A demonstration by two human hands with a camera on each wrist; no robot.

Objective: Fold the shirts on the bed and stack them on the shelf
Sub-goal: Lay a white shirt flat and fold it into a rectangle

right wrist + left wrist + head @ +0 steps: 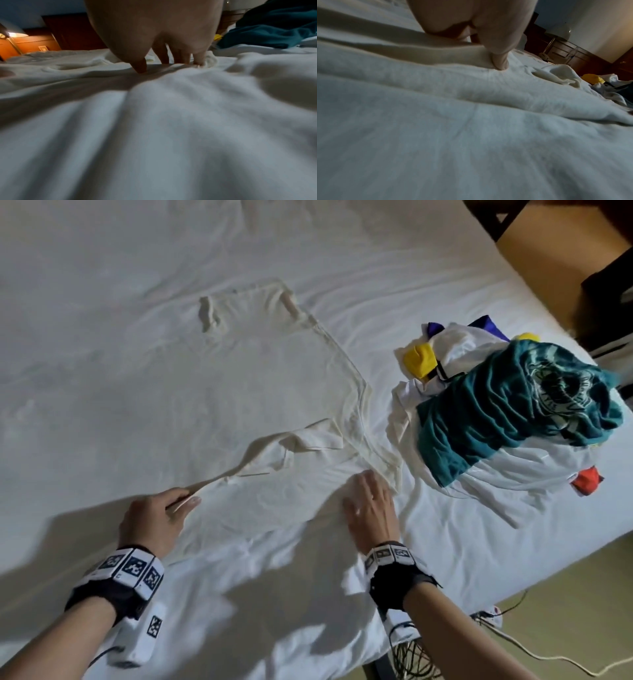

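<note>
A cream-white shirt (253, 392) lies spread on the white bed (102, 302), with one part folded over near its middle. My left hand (164, 508) pinches an edge of that shirt between thumb and fingers and lifts it slightly; the left wrist view shows the thumb (500, 59) pressed on the cream shirt (436, 56). My right hand (370, 501) lies flat on the shirt's near right part, fingers straight, fingertips (181, 59) pressing the cloth (171, 83). At the right, a pile of unfolded shirts has a teal shirt (513, 405) on top.
The pile also holds white, yellow (419, 361), purple and red (587, 479) cloth, close to the bed's right edge. Dark wooden furniture (603, 292) stands beyond that edge. Cables (445, 648) lie on the floor by the near right corner. No shelf is in view.
</note>
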